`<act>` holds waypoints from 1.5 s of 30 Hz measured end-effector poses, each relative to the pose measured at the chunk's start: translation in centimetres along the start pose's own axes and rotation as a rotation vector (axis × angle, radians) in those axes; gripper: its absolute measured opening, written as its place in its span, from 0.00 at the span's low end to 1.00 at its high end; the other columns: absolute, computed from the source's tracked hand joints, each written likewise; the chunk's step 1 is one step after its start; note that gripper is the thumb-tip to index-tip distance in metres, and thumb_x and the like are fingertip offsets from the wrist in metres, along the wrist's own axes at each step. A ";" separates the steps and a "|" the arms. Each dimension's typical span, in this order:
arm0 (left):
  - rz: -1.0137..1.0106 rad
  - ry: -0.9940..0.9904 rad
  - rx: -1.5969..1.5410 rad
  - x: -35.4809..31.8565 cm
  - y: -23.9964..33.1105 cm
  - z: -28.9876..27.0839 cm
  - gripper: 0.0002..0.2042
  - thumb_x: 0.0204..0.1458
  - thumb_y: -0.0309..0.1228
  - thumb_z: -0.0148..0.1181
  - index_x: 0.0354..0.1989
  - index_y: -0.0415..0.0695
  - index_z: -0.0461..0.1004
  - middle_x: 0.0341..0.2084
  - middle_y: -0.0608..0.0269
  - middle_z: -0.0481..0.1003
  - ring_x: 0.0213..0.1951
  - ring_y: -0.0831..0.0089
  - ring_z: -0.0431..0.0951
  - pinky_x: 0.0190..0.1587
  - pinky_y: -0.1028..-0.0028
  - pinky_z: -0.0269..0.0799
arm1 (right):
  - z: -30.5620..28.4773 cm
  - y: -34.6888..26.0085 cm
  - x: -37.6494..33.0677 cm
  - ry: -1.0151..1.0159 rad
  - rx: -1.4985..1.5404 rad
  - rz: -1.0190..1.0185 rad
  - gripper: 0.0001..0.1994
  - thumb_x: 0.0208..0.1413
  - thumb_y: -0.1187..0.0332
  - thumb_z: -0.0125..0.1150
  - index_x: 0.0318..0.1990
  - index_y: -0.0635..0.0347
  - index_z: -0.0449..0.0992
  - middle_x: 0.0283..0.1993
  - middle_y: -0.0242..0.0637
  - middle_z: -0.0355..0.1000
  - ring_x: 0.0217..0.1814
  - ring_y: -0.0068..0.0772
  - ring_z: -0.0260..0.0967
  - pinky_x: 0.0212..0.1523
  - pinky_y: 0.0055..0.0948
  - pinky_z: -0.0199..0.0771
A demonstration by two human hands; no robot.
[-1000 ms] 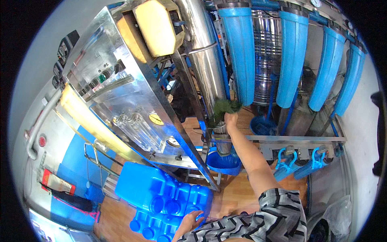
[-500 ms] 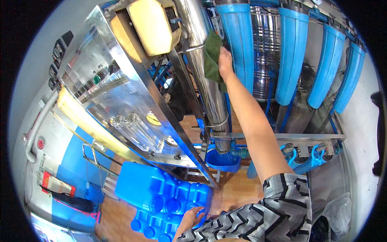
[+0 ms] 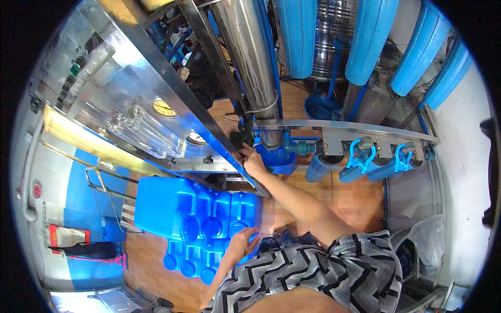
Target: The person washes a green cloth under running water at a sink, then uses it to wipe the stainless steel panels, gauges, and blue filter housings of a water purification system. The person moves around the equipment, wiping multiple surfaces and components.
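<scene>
My right hand (image 3: 252, 158) is closed on a dark green cloth (image 3: 241, 136), pressed against the metal edge of the machine frame (image 3: 209, 128). The cloth lies bunched by that edge, left of the lower end of a shiny steel pipe (image 3: 251, 68); the fingertips are partly hidden. Low in front of me hangs my left hand (image 3: 241, 246), empty, with its fingers loosely apart. It is over the right side of a group of blue water jugs (image 3: 162, 201), whose round caps face me. I cannot tell whether it touches them.
Blue filter housings (image 3: 373, 41) hang at the upper right above a steel crossbar (image 3: 381, 133). Under the pipe is a blue bucket (image 3: 279, 160). On the left, the steel panel carries a yellow gauge (image 3: 164, 107). A plastic bag (image 3: 429, 235) lies at the lower right.
My right hand has come down with the cloth from high on the steel pipe to the frame's edge. The view has tilted downward. My left hand stays near the jugs.
</scene>
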State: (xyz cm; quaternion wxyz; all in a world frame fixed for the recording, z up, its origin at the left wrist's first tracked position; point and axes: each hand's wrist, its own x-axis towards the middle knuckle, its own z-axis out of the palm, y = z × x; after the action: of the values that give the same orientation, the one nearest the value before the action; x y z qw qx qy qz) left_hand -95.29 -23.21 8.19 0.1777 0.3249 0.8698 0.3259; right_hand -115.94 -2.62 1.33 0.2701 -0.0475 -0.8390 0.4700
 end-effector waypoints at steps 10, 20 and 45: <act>-0.043 -0.046 -0.028 -1.4 -1.9 -0.1 0.15 0.50 0.31 0.63 0.47 0.44 0.74 0.37 0.45 0.76 0.34 0.46 0.77 0.36 0.56 0.74 | -16.0 -0.2 9.9 0.281 -0.253 -0.142 0.13 0.45 0.79 0.50 0.35 0.56 0.80 0.50 0.47 0.72 0.54 0.56 0.65 0.50 0.47 0.67; -0.078 -0.018 -0.099 -1.0 -4.0 -1.6 0.15 0.51 0.31 0.62 0.47 0.41 0.76 0.41 0.48 0.77 0.40 0.54 0.79 0.42 0.64 0.75 | -28.3 14.1 6.9 0.132 -0.931 0.397 0.16 0.52 0.66 0.54 0.48 0.41 0.78 0.55 0.36 0.69 0.59 0.48 0.62 0.55 0.50 0.67; 0.298 0.188 -0.126 16.8 13.3 2.5 0.09 0.50 0.22 0.60 0.40 0.40 0.77 0.38 0.52 0.78 0.41 0.56 0.79 0.45 0.65 0.74 | -25.2 8.1 -1.3 0.001 -0.871 0.017 0.07 0.46 0.68 0.55 0.29 0.52 0.80 0.46 0.31 0.71 0.51 0.41 0.64 0.48 0.40 0.64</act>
State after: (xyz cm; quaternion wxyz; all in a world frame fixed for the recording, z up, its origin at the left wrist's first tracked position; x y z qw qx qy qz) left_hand -100.18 -2.95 13.83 0.0652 0.4068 0.8027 0.4313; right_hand -103.73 20.68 4.59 0.2213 -0.1641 -0.9584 0.0741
